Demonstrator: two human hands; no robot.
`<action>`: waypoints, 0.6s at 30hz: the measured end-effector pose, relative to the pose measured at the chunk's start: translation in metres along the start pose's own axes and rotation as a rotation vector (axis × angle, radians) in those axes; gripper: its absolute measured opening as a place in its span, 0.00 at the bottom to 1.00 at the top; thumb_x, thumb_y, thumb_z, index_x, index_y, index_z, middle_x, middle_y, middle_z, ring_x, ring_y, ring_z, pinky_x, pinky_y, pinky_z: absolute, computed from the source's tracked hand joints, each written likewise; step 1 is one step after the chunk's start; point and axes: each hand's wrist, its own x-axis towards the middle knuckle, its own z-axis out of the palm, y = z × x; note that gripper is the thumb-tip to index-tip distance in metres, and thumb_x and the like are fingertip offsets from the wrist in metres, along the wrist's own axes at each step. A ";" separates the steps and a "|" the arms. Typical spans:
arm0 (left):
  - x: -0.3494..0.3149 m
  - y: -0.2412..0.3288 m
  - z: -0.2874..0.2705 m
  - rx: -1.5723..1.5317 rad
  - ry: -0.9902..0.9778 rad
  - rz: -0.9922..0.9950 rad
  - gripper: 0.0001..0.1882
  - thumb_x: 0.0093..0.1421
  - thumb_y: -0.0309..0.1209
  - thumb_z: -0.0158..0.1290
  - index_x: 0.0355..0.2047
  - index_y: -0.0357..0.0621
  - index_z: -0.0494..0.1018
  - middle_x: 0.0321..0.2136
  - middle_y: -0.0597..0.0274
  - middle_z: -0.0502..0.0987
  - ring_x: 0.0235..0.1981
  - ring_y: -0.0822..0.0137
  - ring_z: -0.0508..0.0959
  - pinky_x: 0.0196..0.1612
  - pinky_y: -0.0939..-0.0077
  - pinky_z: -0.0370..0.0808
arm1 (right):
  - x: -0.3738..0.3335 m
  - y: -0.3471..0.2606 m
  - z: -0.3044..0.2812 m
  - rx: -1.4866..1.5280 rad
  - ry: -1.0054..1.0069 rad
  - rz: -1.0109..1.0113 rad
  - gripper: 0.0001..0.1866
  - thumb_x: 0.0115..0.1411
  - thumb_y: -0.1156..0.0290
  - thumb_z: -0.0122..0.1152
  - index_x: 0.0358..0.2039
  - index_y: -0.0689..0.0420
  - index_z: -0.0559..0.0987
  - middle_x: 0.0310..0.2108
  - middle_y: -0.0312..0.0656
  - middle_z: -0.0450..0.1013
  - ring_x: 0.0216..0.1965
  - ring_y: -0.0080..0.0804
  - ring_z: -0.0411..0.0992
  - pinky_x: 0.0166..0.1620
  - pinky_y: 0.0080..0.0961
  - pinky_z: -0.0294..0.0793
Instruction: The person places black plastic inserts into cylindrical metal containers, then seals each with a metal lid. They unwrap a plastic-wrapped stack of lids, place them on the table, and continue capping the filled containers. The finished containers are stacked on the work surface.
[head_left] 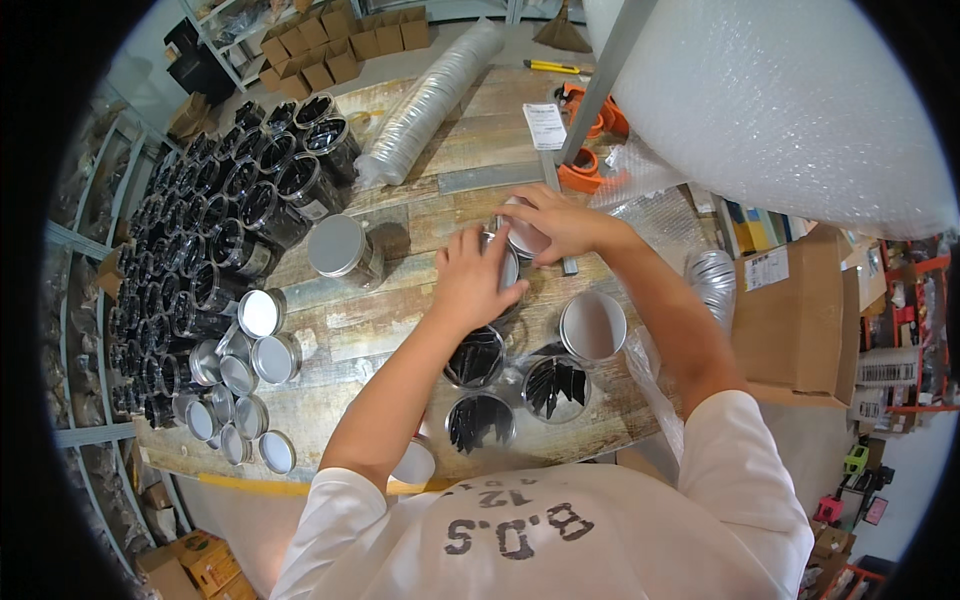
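My left hand (pixel 472 280) curves over a clear jar with a silver lid (pixel 511 268), its fingers at the far edge and its thumb at the near edge. Just beyond, my right hand (pixel 560 225) grips another silver lid (pixel 524 238), fingers over its far side and thumb on its near side. Whether that lid sits on a jar is hidden. Close to my body stand open clear jars of black flat pieces: one jar (pixel 474 358), a second jar (pixel 556 390) and a third jar (pixel 480 424). Right of them is a silver-lidded jar (pixel 593 326).
Left, many open jars of black pieces (pixel 240 215) crowd the wooden table (pixel 340 370), with loose silver lids (pixel 238 375) nearby. A lidded jar (pixel 338 248) stands apart. Behind lie a plastic-wrapped roll (pixel 430 105), orange tape dispensers (pixel 590 165) and a yellow cutter (pixel 555 67). Bubble wrap (pixel 790 110) hangs right.
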 end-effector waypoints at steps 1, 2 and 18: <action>0.002 0.011 -0.005 0.075 -0.061 -0.027 0.48 0.46 0.46 0.66 0.66 0.49 0.58 0.56 0.44 0.63 0.58 0.46 0.63 0.54 0.50 0.64 | 0.003 -0.004 -0.003 0.027 0.015 -0.018 0.54 0.32 0.63 0.78 0.64 0.44 0.65 0.62 0.55 0.59 0.62 0.57 0.58 0.63 0.47 0.60; 0.002 0.024 -0.012 0.150 -0.123 -0.053 0.50 0.45 0.46 0.67 0.67 0.51 0.57 0.56 0.45 0.62 0.58 0.46 0.62 0.53 0.50 0.64 | 0.007 -0.003 -0.001 0.023 0.025 -0.033 0.54 0.32 0.63 0.78 0.64 0.44 0.65 0.62 0.54 0.59 0.61 0.57 0.58 0.62 0.47 0.61; -0.020 -0.060 -0.045 0.212 -0.106 -0.117 0.46 0.43 0.39 0.66 0.64 0.58 0.59 0.57 0.49 0.61 0.58 0.45 0.61 0.53 0.47 0.62 | 0.027 -0.017 0.027 -0.224 0.038 0.242 0.46 0.40 0.53 0.73 0.63 0.32 0.65 0.61 0.47 0.58 0.60 0.53 0.58 0.51 0.51 0.70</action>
